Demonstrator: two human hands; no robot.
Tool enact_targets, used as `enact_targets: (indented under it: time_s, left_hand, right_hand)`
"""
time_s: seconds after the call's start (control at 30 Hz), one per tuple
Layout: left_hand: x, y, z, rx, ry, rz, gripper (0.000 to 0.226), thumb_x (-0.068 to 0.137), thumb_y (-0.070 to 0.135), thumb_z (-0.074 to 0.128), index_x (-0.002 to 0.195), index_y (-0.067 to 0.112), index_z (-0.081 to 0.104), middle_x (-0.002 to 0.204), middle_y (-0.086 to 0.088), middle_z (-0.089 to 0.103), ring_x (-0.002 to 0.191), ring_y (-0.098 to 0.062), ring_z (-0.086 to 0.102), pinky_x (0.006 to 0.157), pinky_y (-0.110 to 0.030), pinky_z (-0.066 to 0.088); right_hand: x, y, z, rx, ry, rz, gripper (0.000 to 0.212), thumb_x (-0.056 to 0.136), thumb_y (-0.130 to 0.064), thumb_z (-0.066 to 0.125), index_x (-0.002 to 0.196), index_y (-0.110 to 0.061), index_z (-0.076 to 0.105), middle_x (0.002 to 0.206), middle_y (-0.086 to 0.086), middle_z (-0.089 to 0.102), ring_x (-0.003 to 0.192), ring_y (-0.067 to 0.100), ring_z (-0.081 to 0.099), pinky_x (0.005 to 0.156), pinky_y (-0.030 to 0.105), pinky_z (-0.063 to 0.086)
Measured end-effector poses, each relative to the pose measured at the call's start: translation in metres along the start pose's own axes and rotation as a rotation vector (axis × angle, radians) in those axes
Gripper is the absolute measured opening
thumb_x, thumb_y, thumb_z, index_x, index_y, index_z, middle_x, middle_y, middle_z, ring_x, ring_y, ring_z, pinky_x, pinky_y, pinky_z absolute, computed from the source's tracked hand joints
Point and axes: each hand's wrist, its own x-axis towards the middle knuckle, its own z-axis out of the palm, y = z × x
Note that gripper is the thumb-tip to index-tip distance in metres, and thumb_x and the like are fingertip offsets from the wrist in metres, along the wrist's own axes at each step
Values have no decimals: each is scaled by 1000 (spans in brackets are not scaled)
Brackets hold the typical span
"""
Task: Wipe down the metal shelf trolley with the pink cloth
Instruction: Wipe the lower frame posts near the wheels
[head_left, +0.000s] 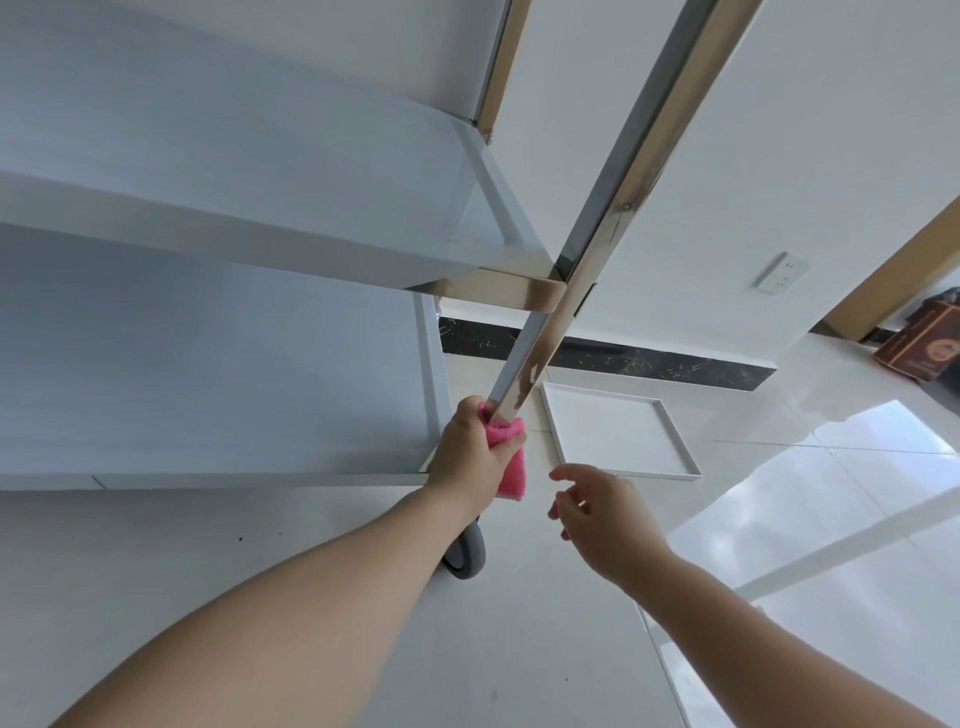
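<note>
Two hands out in front. Left hand (475, 449) curled tight round the pink cloth (508, 457), fingers squeezing it against the shiny leg (524, 379) of the metal shelf trolley (249, 244), low down by the bottom shelf (208, 374). Right hand (605, 514) just beside, fingers loose, spread, holding nothing. White tray (621, 434) flat on the floor.

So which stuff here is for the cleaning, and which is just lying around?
For the job: fluffy pink cloth, gripped by the left hand; shiny metal shelf trolley, being wiped on its upright post.

Just lying about: flat white tray on the floor; brown cardboard box; white wall socket.
</note>
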Motion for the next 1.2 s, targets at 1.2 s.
enact_targets:
  time_s: [1.2]
  left_hand:
    - [-21,20,-109,-100,63,164,49,77,45,68,112,34,36,105,20,46,93,0,52,70,-9,39]
  right_hand:
    - [-16,-96,26,234,-120,-279,53,75,-44,62,124,-41,43,90,-17,65,60,6,65,61,25,54]
